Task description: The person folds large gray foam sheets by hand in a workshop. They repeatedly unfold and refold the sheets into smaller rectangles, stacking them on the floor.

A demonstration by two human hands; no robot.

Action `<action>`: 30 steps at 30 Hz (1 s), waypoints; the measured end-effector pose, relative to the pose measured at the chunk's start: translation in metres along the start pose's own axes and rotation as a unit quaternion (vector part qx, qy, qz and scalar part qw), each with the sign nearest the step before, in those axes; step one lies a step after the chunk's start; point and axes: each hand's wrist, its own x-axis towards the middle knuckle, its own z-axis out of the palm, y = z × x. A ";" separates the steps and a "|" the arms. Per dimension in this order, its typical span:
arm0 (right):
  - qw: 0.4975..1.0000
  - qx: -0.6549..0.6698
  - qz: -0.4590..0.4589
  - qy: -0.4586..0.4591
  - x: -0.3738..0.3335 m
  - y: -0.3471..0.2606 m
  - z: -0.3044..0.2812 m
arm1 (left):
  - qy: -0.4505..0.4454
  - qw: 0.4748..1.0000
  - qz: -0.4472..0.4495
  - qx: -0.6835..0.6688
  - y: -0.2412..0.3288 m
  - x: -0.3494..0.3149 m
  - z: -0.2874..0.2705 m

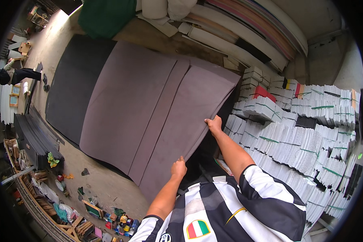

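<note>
A large mauve-grey foam-like sheet [197, 92] spreads in front of me, its near edge lifted towards my body. My right hand [214, 124] is closed on that edge, thumb on top and the other fingers hidden below. Further left along the same edge, my left hand [178, 167] grips it too, with its fingers partly hidden. Beyond a narrow strip [159, 111] lies another broad mauve sheet [125, 92]. A black sheet [70, 84] shows past it at the far left.
Bundled stacks of pale strips [286, 137] stand close on my right. Long rolled or layered sheets [230, 32] and a green cover [105, 18] lie at the back. Dark panels [36, 141] and cluttered odds and ends [121, 222] line the left. A person [18, 76] stands far left.
</note>
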 end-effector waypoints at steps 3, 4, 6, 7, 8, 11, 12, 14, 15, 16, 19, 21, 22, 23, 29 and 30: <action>1.000 0.012 0.003 -0.027 0.006 0.011 -0.007 | 0.006 1.000 -0.008 0.020 0.007 0.001 0.011; 0.999 0.014 -0.008 -0.040 0.011 0.017 -0.004 | -0.004 1.000 -0.014 0.020 0.007 0.003 0.012; 0.998 0.000 -0.026 -0.050 0.015 0.008 0.001 | -0.016 0.999 -0.028 0.017 0.005 0.011 0.008; 0.998 -0.016 -0.030 -0.045 0.013 0.006 0.001 | -0.019 0.999 -0.036 0.022 0.004 0.012 0.009; 0.998 -0.034 -0.033 -0.041 0.009 0.003 0.004 | -0.022 0.999 -0.043 0.025 0.004 0.011 0.011; 0.996 -0.091 -0.008 -0.002 0.009 0.023 0.003 | -0.092 0.995 -0.033 0.034 0.006 0.017 0.010; 0.990 -0.129 0.064 -0.009 0.012 0.028 -0.002 | -0.126 0.991 -0.024 0.033 0.012 0.018 0.004; 0.960 -0.249 0.127 0.025 0.012 0.036 -0.010 | -0.092 0.994 -0.018 -0.051 0.017 0.019 0.006; 0.956 -0.257 0.138 0.033 0.011 0.036 -0.014 | -0.060 0.994 -0.014 -0.089 0.014 0.023 0.017; 0.952 -0.266 0.147 0.042 0.011 0.035 -0.017 | -0.027 0.992 -0.011 -0.126 0.012 0.026 0.027; 0.953 -0.299 0.042 -0.020 0.040 0.106 -0.005 | -0.014 0.982 -0.056 -0.178 0.008 0.022 0.024; 0.955 -0.285 0.019 -0.085 0.044 0.106 0.012 | -0.019 0.966 -0.106 -0.236 -0.001 0.022 0.033; 0.954 -0.277 0.009 -0.118 0.047 0.106 0.022 | -0.021 0.956 -0.130 -0.264 -0.008 0.024 0.039; 0.953 -0.261 0.021 -0.152 0.051 0.103 0.035 | -0.005 0.935 -0.152 -0.322 -0.016 0.029 0.050; 0.918 -0.229 0.122 -0.300 0.043 0.099 0.134 | 0.004 0.629 -0.335 -0.701 -0.070 0.075 0.127; 0.909 -0.219 0.154 -0.321 0.042 0.104 0.152 | 0.019 0.580 -0.343 -0.739 -0.082 0.088 0.141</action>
